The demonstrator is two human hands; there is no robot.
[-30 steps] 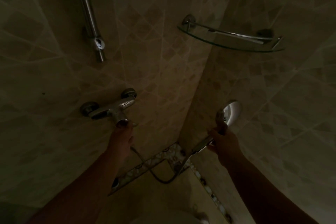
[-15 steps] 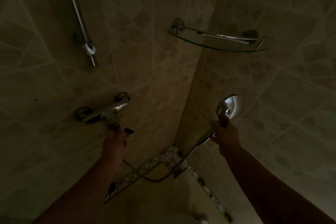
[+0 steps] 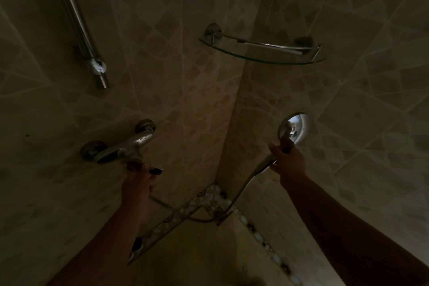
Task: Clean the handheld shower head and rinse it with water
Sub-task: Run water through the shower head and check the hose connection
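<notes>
In a dim tiled shower corner, the left hand grips the wall faucet's handle while the right hand clasps the shower head by its handle.

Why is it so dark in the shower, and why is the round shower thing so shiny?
In the head view the light is very dim, so the tiled walls look murky; the shower head in the right hand mirrors something bright; the tap at the left hand glints faintly; the wide lens makes the tile lines look bent.
</notes>
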